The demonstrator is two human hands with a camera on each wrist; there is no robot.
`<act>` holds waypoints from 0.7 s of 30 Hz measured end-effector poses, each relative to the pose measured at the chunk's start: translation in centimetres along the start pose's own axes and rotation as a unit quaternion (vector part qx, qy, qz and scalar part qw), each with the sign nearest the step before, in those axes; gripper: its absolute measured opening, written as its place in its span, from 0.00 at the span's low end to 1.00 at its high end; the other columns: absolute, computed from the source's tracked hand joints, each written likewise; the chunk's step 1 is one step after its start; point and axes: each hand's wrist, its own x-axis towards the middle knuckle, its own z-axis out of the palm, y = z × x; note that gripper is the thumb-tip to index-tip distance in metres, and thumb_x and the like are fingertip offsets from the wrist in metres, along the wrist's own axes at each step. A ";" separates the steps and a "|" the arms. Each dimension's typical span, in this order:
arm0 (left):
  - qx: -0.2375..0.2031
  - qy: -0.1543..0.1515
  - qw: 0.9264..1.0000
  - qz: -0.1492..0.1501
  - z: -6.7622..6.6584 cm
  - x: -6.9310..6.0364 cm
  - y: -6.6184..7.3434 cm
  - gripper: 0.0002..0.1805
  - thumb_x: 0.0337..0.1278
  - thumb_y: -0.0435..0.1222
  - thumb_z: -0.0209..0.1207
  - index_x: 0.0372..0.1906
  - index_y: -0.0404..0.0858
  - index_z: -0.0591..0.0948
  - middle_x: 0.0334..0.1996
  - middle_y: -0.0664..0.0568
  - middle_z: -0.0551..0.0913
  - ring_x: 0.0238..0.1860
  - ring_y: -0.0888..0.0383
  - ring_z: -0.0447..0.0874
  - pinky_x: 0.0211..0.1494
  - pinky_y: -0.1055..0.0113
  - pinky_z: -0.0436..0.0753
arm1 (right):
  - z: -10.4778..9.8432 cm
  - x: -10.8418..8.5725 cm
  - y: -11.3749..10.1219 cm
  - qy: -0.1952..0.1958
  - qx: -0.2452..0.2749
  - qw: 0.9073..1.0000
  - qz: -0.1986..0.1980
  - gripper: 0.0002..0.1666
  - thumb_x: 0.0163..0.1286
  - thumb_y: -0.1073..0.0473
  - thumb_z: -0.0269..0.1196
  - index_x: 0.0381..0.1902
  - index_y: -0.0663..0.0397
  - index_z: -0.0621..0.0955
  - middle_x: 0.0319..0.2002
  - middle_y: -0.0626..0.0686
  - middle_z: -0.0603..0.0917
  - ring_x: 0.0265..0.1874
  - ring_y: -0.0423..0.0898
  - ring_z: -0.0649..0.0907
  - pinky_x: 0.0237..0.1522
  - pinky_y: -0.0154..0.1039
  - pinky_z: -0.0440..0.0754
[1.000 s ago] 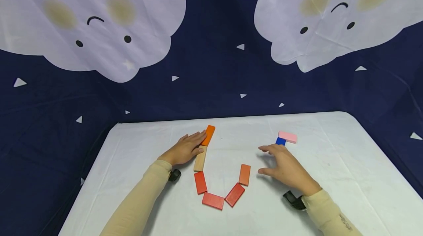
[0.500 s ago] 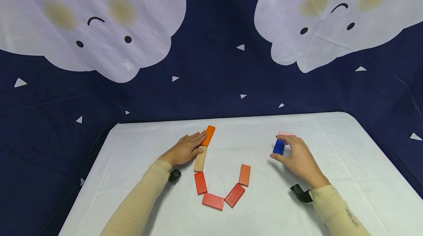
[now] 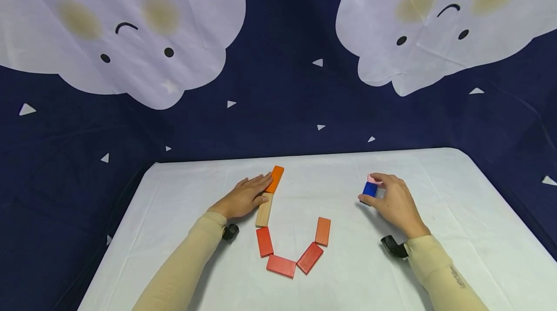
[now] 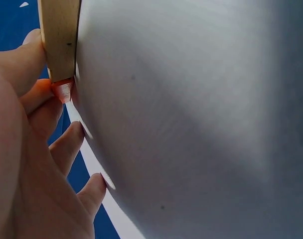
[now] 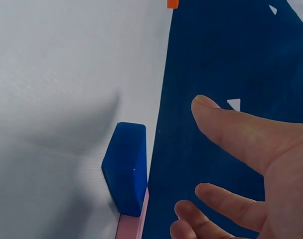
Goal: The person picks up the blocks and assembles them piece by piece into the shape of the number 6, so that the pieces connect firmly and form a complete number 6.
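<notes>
My left hand [image 3: 243, 197] lies at the back left with its fingers extended. Its fingertips touch the orange block [image 3: 275, 179], and its thumb rests against the plain wooden block [image 3: 264, 210]. In the right wrist view, the blue block [image 5: 126, 169] rests on the tabletop, meeting the pink block [image 5: 129, 227] at one end. My right hand [image 3: 398, 204] hovers over these two blocks, thumb and fingers spread apart to either side of the blue one. The right wrist view shows a gap between the hand and the blue block. Fingers hide much of the pink block in the head view.
From the wooden block, a curved line continues through a bright red block [image 3: 264, 242], two red blocks, one at the front [image 3: 281, 266] and one slanted [image 3: 310, 258], and an orange-red block [image 3: 323, 231]. The white table [image 3: 339, 282] ends at a dark blue cloth backdrop [image 3: 283, 127].
My right hand has moved right and toward the back, from left of the blue block to over it, with its thumb and fingers drawing a little closer together. The left hand stays still.
</notes>
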 end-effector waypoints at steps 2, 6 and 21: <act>0.002 -0.001 1.000 -0.002 0.0 0.0 0.0 0.35 0.77 0.50 0.49 0.80 0.45 0.55 0.80 0.56 0.51 0.79 0.52 0.49 0.79 0.44 0.45 | 0.2 0.2 0.1 -0.006 -0.005 1.000 0.005 0.41 0.55 0.51 0.78 0.60 0.70 0.77 0.53 0.72 0.81 0.53 0.69 0.76 0.55 0.64 0.72; 0.006 -0.004 1.000 -0.005 0.0 -0.1 -0.1 0.35 0.77 0.50 0.49 0.81 0.45 0.55 0.80 0.57 0.51 0.79 0.52 0.49 0.79 0.45 0.45 | 0.5 0.5 0.2 -0.027 -0.014 0.999 0.021 0.43 0.56 0.48 0.77 0.62 0.71 0.77 0.55 0.72 0.81 0.55 0.70 0.75 0.58 0.65 0.71; 0.002 0.002 1.000 0.001 0.2 0.1 -0.3 0.35 0.77 0.50 0.49 0.80 0.44 0.55 0.80 0.56 0.51 0.79 0.51 0.50 0.79 0.44 0.45 | 1.0 0.6 0.5 -0.056 -0.067 0.995 0.048 0.43 0.57 0.45 0.76 0.58 0.73 0.78 0.55 0.76 0.76 0.54 0.71 0.74 0.56 0.66 0.74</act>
